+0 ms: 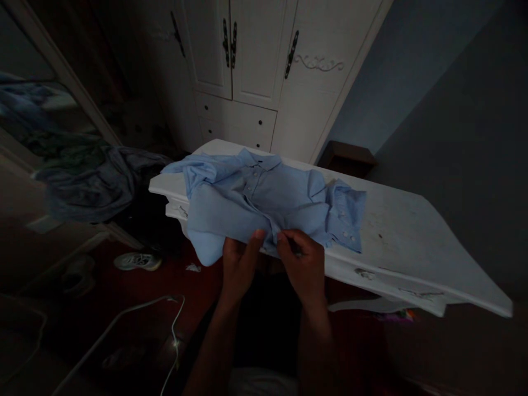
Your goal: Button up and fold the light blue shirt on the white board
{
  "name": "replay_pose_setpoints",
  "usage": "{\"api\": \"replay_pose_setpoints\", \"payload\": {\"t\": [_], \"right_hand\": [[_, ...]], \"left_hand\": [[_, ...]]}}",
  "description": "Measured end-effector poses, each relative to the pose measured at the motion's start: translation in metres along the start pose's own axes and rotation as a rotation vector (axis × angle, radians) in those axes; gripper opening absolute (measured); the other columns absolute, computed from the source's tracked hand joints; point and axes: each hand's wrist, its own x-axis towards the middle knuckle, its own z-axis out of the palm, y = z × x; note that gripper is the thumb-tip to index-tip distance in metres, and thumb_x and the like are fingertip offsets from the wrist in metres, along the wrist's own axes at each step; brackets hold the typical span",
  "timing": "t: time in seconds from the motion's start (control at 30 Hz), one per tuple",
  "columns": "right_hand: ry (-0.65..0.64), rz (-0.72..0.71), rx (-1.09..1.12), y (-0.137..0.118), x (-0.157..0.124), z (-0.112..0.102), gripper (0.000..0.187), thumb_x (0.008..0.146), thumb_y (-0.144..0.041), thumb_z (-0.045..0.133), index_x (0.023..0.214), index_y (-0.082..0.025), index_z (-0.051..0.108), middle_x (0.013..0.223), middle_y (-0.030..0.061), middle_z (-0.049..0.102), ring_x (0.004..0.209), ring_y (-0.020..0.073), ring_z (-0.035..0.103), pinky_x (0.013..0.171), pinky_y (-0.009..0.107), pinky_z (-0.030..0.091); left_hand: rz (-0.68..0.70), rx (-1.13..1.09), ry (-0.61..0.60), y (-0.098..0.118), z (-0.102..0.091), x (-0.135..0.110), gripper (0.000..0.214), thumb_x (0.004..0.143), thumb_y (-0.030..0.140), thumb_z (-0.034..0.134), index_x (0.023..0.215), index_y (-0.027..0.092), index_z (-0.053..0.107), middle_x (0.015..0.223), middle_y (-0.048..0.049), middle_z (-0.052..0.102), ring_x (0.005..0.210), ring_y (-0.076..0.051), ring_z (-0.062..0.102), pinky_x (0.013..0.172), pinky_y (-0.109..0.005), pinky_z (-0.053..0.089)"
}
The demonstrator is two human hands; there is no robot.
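Note:
A light blue button-up shirt (284, 190) lies front side up across a white table, its collar toward the far edge. One sleeve is bunched at the left; the other reaches right, with its buttoned cuff showing. At the near edge, my left hand (240, 261) grips the shirt's lower front between thumb and fingers. Close beside it, my right hand (303, 261) pinches the front opening strip. The cloth right at my fingertips is partly hidden. Part of the shirt hangs over the table's near left edge.
The white table (412, 236) has drawers along its near side. Behind it stands a white wardrobe (256, 66), with a brown box (347, 158) to its right. Piled clothes (94, 181) are at the left. A shoe (138, 261) and a white cable (124, 313) lie on the red floor.

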Motion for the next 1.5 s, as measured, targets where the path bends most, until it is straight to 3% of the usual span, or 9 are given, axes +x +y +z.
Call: {"api": "replay_pose_setpoints", "payload": {"t": [0.13, 0.23, 0.4, 0.6, 0.87, 1.03, 1.17, 1.33, 1.5], "right_hand": [[0.063, 0.241, 0.246, 0.005, 0.000, 0.003, 0.025, 0.083, -0.038, 0.059, 0.073, -0.018, 0.068, 0.061, -0.0023, 0.059, 0.056, 0.0114, 0.052, 0.052, 0.022, 0.041], [0.118, 0.299, 0.349, 0.009, -0.003, 0.008, 0.025, 0.083, -0.041, 0.060, 0.076, -0.018, 0.069, 0.065, -0.0014, 0.060, 0.061, 0.0119, 0.053, 0.054, 0.022, 0.043], [0.095, 0.278, 0.382, 0.005, -0.006, 0.007, 0.020, 0.083, -0.037, 0.059, 0.089, -0.019, 0.068, 0.078, 0.0013, 0.068, 0.069, 0.0140, 0.061, 0.063, 0.025, 0.049], [-0.035, 0.166, 0.119, 0.000, -0.011, -0.013, 0.020, 0.081, -0.029, 0.065, 0.100, -0.021, 0.066, 0.091, 0.0036, 0.069, 0.082, 0.0171, 0.062, 0.076, 0.030, 0.050], [-0.091, 0.165, 0.022, 0.000, -0.018, -0.019, 0.034, 0.078, -0.037, 0.072, 0.109, -0.022, 0.066, 0.102, 0.0064, 0.069, 0.090, 0.0212, 0.063, 0.078, 0.034, 0.052], [-0.089, 0.117, 0.085, 0.007, -0.016, -0.024, 0.022, 0.084, -0.028, 0.063, 0.104, -0.022, 0.071, 0.099, 0.0046, 0.074, 0.090, 0.0196, 0.067, 0.082, 0.033, 0.053], [-0.066, 0.181, 0.244, 0.018, -0.018, -0.026, 0.024, 0.086, -0.028, 0.063, 0.107, -0.025, 0.073, 0.104, 0.0034, 0.075, 0.093, 0.0196, 0.070, 0.081, 0.032, 0.055], [0.000, 0.244, 0.350, 0.024, -0.020, -0.014, 0.024, 0.085, -0.029, 0.064, 0.107, -0.024, 0.073, 0.105, 0.0043, 0.075, 0.095, 0.0203, 0.070, 0.087, 0.036, 0.054], [0.052, 0.263, 0.441, 0.022, -0.020, -0.006, 0.030, 0.082, -0.025, 0.066, 0.112, -0.022, 0.069, 0.106, 0.0063, 0.073, 0.093, 0.0195, 0.070, 0.081, 0.034, 0.057]], "left_hand": [[-0.033, 0.097, -0.008, 0.013, 0.004, -0.009, 0.039, 0.071, 0.041, 0.076, 0.102, 0.019, 0.064, 0.101, -0.0082, 0.072, 0.093, -0.021, 0.068, 0.081, -0.030, 0.054], [-0.087, 0.113, -0.100, 0.012, 0.000, -0.011, 0.035, 0.068, 0.038, 0.079, 0.094, 0.017, 0.067, 0.096, -0.0083, 0.074, 0.089, -0.022, 0.069, 0.078, -0.031, 0.055], [-0.094, 0.158, -0.097, 0.006, -0.006, -0.009, 0.019, 0.072, 0.036, 0.075, 0.068, 0.017, 0.070, 0.068, -0.0016, 0.071, 0.064, -0.017, 0.065, 0.059, -0.026, 0.051], [-0.070, 0.261, -0.022, 0.010, -0.001, -0.012, 0.038, 0.074, 0.040, 0.074, 0.048, 0.019, 0.057, 0.043, 0.0046, 0.053, 0.042, -0.010, 0.049, 0.041, -0.021, 0.037], [-0.066, 0.232, -0.098, 0.013, -0.001, -0.012, 0.046, 0.082, 0.046, 0.065, 0.045, 0.019, 0.060, 0.042, 0.0021, 0.054, 0.039, -0.010, 0.049, 0.041, -0.022, 0.037], [0.024, 0.213, 0.075, 0.006, -0.001, -0.014, 0.038, 0.081, 0.043, 0.068, 0.053, 0.017, 0.064, 0.050, 0.0012, 0.061, 0.047, -0.011, 0.053, 0.048, -0.022, 0.042], [0.098, 0.210, 0.204, 0.005, 0.002, -0.014, 0.041, 0.084, 0.038, 0.065, 0.051, 0.017, 0.052, 0.048, 0.0047, 0.047, 0.047, -0.008, 0.043, 0.047, -0.020, 0.036], [0.067, 0.179, 0.084, 0.008, 0.005, -0.012, 0.035, 0.090, 0.041, 0.054, 0.063, 0.018, 0.051, 0.057, 0.0049, 0.048, 0.052, -0.009, 0.045, 0.049, -0.019, 0.038], [0.087, 0.343, -0.137, 0.012, 0.003, -0.011, 0.025, 0.080, 0.038, 0.069, 0.070, 0.018, 0.059, 0.064, 0.0030, 0.059, 0.060, -0.011, 0.056, 0.056, -0.021, 0.044]]}}
